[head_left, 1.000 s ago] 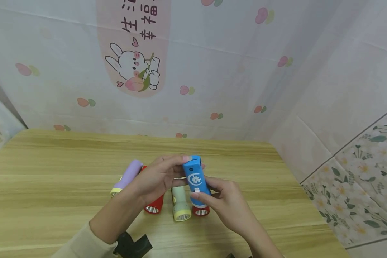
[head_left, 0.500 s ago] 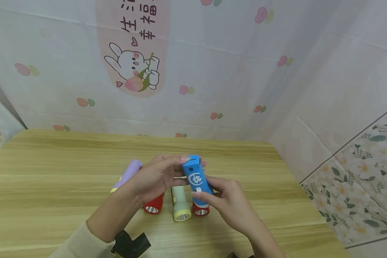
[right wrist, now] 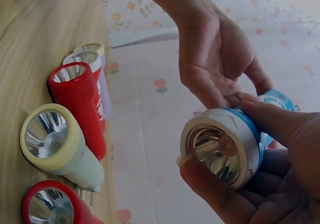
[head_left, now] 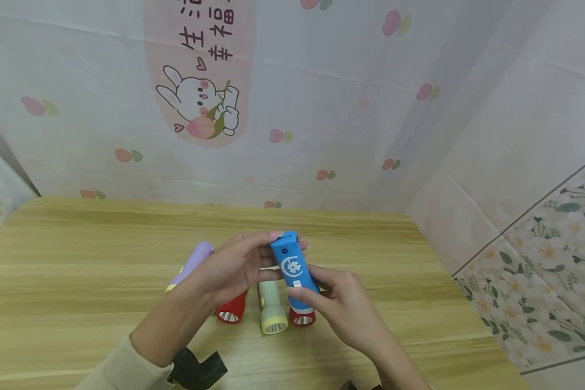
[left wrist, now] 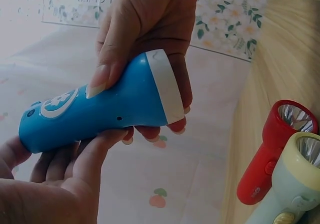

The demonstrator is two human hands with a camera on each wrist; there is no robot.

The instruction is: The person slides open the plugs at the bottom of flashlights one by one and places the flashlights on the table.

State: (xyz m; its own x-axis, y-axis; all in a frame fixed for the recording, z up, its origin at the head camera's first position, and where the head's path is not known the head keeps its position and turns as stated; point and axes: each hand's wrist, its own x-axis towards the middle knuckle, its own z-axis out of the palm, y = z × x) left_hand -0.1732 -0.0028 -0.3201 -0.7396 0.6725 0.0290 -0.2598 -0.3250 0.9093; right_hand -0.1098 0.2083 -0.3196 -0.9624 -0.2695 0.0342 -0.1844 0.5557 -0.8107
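Both hands hold a blue flashlight (head_left: 292, 262) above the table, its tail end up and its white-rimmed head towards the person. My left hand (head_left: 236, 265) grips the tail, thumb on the end cap and fingers underneath. Around the head end curls my right hand (head_left: 346, 303), with its thumb beside the small white switch (head_left: 297, 284). The right wrist view shows the lens (right wrist: 217, 151) unlit, a right fingertip at its rim. Under the hands lie a pale green flashlight (head_left: 272, 306) and a red flashlight (left wrist: 260, 169), partly covered in the head view.
To the left, another red flashlight (head_left: 231, 310) and a purple flashlight (head_left: 195, 262) are half hidden by the left arm. A white-rimmed flashlight (right wrist: 82, 59) stands in that row. A patterned curtain (head_left: 322, 108) hangs behind the wooden table (head_left: 102, 238).
The blue flashlight's tail has shifted slightly left together with the left hand. Both hands keep their hold, and the flashlights on the table stay where they were.
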